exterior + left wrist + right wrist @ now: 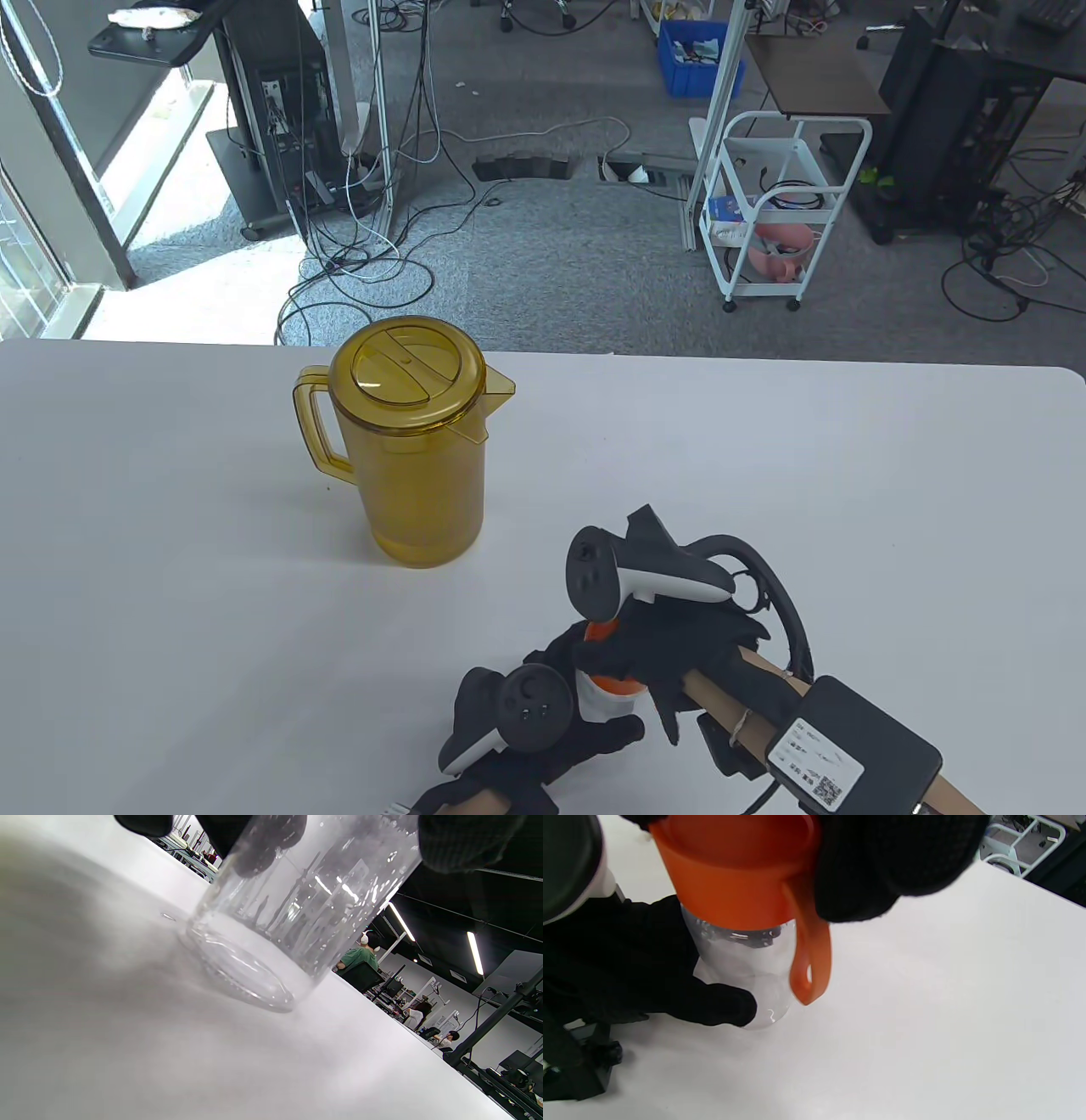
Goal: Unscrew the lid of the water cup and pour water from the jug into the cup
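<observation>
We have the cup [742, 971] standing on the worktop [764, 475] near its front edge. Our left hand [649, 976] wraps its clear body low down, its grip clamped on the cup, to keep it from turning. Our right hand [895, 861] comes over the top, its grip curled round the orange lid [734, 874], placed to twist the lid, which is not yet off. The lid's loop strap [808, 955] hangs down the side, clear of both hands. The yellow jug [416, 450], lid on and handle to our left, stands well apart toward the far left, so nothing blocks the twisting. Beyond the worktop we see a white trolley [780, 212] and floor cables [365, 263].
</observation>
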A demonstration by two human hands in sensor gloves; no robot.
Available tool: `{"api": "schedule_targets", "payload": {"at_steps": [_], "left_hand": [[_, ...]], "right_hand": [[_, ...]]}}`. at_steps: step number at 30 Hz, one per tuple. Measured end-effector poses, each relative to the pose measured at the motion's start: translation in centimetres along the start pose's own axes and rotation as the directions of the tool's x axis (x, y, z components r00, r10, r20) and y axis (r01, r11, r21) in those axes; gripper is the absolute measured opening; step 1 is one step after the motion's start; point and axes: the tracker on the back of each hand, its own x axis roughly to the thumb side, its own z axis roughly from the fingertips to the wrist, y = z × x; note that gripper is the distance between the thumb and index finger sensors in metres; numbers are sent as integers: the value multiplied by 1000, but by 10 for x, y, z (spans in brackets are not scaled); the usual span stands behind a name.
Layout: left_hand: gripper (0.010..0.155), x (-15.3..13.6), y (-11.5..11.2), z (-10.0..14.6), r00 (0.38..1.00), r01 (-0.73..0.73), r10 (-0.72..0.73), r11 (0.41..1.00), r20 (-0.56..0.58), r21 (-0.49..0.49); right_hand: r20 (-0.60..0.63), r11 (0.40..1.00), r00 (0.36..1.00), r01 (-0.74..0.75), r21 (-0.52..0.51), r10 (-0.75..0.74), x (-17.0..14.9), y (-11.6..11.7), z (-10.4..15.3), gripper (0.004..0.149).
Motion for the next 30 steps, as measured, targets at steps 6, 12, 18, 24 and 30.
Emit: {"api": "schedule_targets", "payload": {"at_steps": [6,12,18,24,30], "left_hand": [[112,0,0,0,1000,0,0,1000,-2,-7],[112,0,-1,-1,1000,1,-1,1000,-5,-15],[112,0,-1,-1,1000,4,-4,1000,-8,-20],[112,0,-1,-1,1000,6,-6,1000,-13,-26],[112,0,-1,-1,1000,5,-6,999,-16,-37]], "right_hand": [[144,995,985,-101,7,99,7,-1,2,86],[210,882,858,-443,-162,470,26,9,14,89],[132,896,886,-436,-89,444,28,-5,18,104],[-33,993,996,-82,-88,80,1,-22,12,97],[-115,1000,993,-20,-9,19,-3,-12,-5,98]]}}
